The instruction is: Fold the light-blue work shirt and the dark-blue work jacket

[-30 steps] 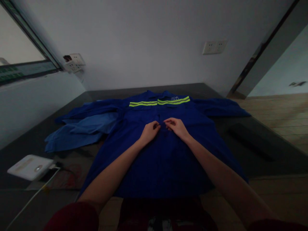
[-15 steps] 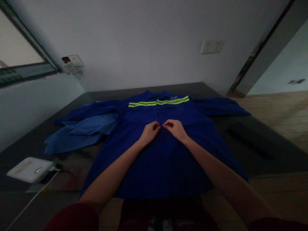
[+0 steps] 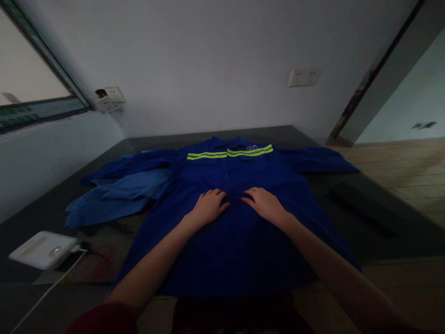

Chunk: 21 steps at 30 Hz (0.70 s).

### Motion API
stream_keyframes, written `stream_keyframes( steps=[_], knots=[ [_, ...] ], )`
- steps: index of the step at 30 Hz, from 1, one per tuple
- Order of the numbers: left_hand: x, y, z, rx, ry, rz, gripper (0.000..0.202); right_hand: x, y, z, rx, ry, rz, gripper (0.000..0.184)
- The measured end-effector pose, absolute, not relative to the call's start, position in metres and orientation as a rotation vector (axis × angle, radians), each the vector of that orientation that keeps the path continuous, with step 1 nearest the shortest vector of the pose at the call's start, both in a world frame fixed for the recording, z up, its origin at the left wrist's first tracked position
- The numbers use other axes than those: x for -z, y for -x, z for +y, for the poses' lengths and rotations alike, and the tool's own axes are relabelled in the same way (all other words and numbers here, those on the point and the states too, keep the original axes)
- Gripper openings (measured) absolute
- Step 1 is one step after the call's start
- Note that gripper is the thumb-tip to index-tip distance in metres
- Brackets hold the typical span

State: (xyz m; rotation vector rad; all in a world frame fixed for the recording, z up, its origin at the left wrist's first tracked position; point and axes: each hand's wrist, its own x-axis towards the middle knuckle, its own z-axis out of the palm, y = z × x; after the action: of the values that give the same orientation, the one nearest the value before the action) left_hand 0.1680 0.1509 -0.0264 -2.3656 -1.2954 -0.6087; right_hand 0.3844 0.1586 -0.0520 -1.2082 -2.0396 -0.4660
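Note:
A dark blue work jacket (image 3: 239, 246) lies spread out on a dark table, its collar at the far side and its sleeves out to left and right. Yellow-green reflective strips (image 3: 250, 151) cross its chest. My left hand (image 3: 209, 205) rests on the jacket front just left of the centre line, fingers stretched and thumb apart. On the other side of that line, my right hand (image 3: 263, 202) touches the cloth, fingers also extended. Both hands are open, with a small gap between them. The cloth looks slightly rumpled there.
A lighter blue garment (image 3: 116, 197) is bunched under the left sleeve. At the left stands a white box-like device (image 3: 43, 249) with a white cable (image 3: 52, 283). A long black object (image 3: 361, 208) lies right of the jacket. Sockets (image 3: 305, 77) are on the wall behind.
Both hands, pinched close together at the jacket's centre line before, have opened, moved slightly apart and nearer to me, and now lie flatter on the cloth. The camera view has tilted slightly upward.

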Motion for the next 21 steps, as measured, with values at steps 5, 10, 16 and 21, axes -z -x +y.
stream_keyframes(
  steps=[5,10,16,21],
  knots=[
    [0.052,-0.156,0.151,0.535,2.367,-1.291,0.052,0.073,-0.399,0.149,0.468,1.387,-2.080,0.051],
    [0.058,-0.155,0.167,0.564,2.323,-1.234,0.051,0.074,-0.401,0.159,0.483,1.386,-2.119,0.054],
    [0.045,-0.158,0.195,0.630,2.304,-1.189,0.051,0.058,-0.406,0.189,0.540,1.357,-2.104,0.052],
    [0.029,-0.163,0.223,0.664,2.293,-1.208,0.050,0.039,-0.414,0.223,0.580,1.308,-2.089,0.050]
  ],
)
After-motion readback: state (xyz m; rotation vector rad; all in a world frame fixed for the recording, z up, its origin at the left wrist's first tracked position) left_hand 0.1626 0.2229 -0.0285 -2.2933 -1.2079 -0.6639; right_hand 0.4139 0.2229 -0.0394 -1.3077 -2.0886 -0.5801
